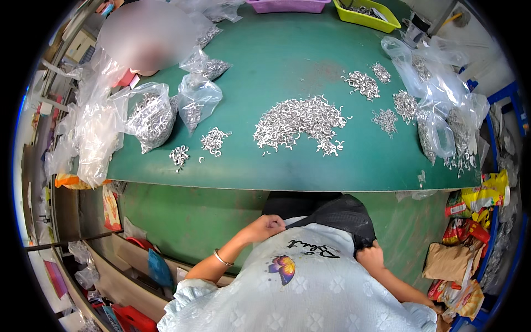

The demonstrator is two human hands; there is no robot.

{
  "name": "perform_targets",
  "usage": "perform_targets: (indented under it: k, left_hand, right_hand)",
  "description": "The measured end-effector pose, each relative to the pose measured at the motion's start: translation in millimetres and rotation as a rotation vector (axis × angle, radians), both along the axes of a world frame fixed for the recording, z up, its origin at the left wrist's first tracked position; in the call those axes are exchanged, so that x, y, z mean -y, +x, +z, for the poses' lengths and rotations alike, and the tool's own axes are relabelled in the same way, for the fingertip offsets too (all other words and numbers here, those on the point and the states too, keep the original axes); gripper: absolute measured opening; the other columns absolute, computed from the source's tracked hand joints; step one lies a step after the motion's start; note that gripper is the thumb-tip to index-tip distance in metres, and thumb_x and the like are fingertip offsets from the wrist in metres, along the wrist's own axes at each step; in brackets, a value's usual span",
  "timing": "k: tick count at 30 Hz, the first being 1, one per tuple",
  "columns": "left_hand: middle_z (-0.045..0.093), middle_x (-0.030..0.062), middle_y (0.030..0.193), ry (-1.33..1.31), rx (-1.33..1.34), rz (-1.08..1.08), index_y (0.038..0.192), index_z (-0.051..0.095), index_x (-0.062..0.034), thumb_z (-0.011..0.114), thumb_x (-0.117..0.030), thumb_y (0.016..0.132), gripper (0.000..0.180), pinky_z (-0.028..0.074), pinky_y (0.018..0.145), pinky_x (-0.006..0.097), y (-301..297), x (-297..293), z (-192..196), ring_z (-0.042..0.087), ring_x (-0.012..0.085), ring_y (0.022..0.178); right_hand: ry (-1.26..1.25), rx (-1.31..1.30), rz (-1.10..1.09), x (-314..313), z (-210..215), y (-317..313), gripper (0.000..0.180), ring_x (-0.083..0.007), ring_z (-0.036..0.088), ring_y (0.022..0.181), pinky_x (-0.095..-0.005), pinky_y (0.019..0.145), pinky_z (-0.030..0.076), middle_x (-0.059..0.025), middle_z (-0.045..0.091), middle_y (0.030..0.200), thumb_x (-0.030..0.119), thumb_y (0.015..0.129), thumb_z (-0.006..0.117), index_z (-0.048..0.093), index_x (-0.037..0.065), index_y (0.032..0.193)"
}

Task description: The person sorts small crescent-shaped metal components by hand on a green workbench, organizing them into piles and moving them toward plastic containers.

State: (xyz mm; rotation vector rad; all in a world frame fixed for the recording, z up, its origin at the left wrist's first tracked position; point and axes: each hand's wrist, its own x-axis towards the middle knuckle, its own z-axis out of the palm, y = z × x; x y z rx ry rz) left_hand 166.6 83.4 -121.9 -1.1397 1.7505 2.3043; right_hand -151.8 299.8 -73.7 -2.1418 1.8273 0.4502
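A black piece of fabric (345,218) with a strap-like edge lies across my lap, below the table's front edge. My left hand (268,228) is closed at its left end, fingers pinched on the dark strap at my waist. On the other side my right hand (369,257) is closed in a fist around the fabric's lower right edge; its fingertips are hidden. A bracelet (222,258) circles my left wrist. Ahead, on the green table (238,171), lies a large pile of small silver curved metal pieces (298,122), out of reach of both hands.
Smaller piles (214,141) sit left and right of the big one. Clear plastic bags of metal pieces (152,119) stand at the left, more bags (442,122) at the right. A purple tray (287,5) and yellow-green tray (368,16) are at the back. Snack packets (487,191) lie lower right.
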Motion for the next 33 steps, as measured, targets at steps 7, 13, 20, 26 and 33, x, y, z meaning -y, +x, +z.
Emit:
perform_targets:
  k: [7, 13, 20, 26, 33]
  left_hand:
    - [0.064, 0.0027, 0.077, -0.071, 0.003, 0.033, 0.103, 0.061, -0.0024, 0.062, -0.009, 0.093, 0.011, 0.046, 0.064, 0.027, -7, -14, -7, 0.055, 0.0094, 0.069]
    - [0.062, 0.0135, 0.092, -0.893, 0.087, -0.092, 0.099, 0.063, -0.0023, 0.064, -0.013, 0.087, 0.017, 0.049, 0.076, 0.042, -18, -10, 29, 0.059, 0.0344, 0.090]
    - [0.063, 0.0121, 0.093, -0.718, -0.176, 0.002, 0.102, 0.064, -0.0015, 0.062, -0.006, 0.088, 0.015, 0.049, 0.076, 0.041, -62, 39, 110, 0.060, 0.0305, 0.088]
    - [0.055, 0.0132, 0.126, -1.273, -0.032, 0.073, 0.119, 0.060, -0.0027, 0.064, -0.006, 0.085, 0.035, 0.042, 0.096, 0.046, -109, 87, 116, 0.050, 0.0334, 0.117]
    - [0.037, 0.0125, 0.149, -1.430, 0.367, 0.026, 0.131, 0.055, -0.0068, 0.059, 0.001, 0.082, 0.050, 0.024, 0.110, 0.062, -125, 122, 97, 0.030, 0.0415, 0.139]
  right_hand:
    - [0.176, 0.083, -0.127, -2, -9, -10, 0.011, -0.0302, 0.067, 0.061, -0.0413, 0.061, 0.053, -0.0143, 0.066, 0.064, 0.013, 0.072, 0.063, 0.069, 0.011, 0.063]
    - [0.269, 0.718, -0.128, 72, 59, -23, 0.014, -0.0358, 0.065, 0.064, -0.0422, 0.059, 0.052, -0.0157, 0.066, 0.073, 0.015, 0.082, 0.061, 0.068, 0.006, 0.074]
    - [-0.451, 0.731, -0.271, 199, 106, -11, 0.018, -0.0294, 0.064, 0.085, -0.0399, 0.082, 0.048, -0.0157, 0.067, 0.095, 0.006, 0.085, 0.067, 0.067, -0.001, 0.101]
    - [-0.409, 0.402, -0.153, 252, 64, 26, 0.065, -0.0411, 0.031, 0.139, -0.0511, 0.110, 0.028, -0.0264, 0.034, 0.149, 0.021, 0.088, 0.066, 0.039, -0.008, 0.139]
    - [-0.292, 0.548, -0.032, 259, 69, 33, 0.051, -0.0364, 0.025, 0.144, -0.0556, 0.115, 0.021, -0.0203, 0.032, 0.151, 0.015, 0.088, 0.064, 0.048, -0.004, 0.133]
